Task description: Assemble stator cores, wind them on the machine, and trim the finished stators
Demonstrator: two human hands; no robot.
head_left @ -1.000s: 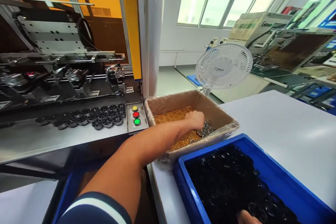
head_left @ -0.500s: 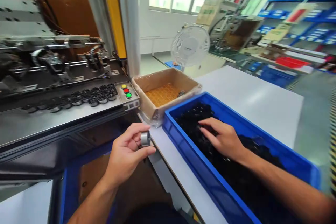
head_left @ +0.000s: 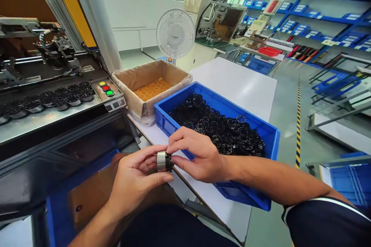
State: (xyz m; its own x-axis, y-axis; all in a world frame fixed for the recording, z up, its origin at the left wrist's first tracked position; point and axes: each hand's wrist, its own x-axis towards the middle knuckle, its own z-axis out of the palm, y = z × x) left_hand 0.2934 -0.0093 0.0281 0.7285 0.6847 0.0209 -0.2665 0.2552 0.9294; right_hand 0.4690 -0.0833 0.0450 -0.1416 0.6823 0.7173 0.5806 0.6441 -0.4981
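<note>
Between the thumb and fingers of my left hand (head_left: 135, 179) is a silver metal ring (head_left: 161, 161), held on edge in front of me. Against its right face sits a black plastic ring part (head_left: 168, 162), which my right hand (head_left: 199, 156) pinches with thumb and fingertips. The fingers partly hide where the two pieces meet. Just beyond my right hand stands a blue crate (head_left: 232, 102) holding a heap of black plastic ring parts (head_left: 240, 135).
A plastic-lined cardboard box (head_left: 133, 102) with amber-coloured pieces stands behind the crate on the white table (head_left: 226, 79). On the left, the machine bench carries rows of black-and-silver rings (head_left: 55, 100) and a button box (head_left: 106, 88). A fan (head_left: 175, 32) stands behind.
My right hand has come out of the crate, leftward to the metal ring in my left hand, bringing a black part against it. The view has swung to the right.
</note>
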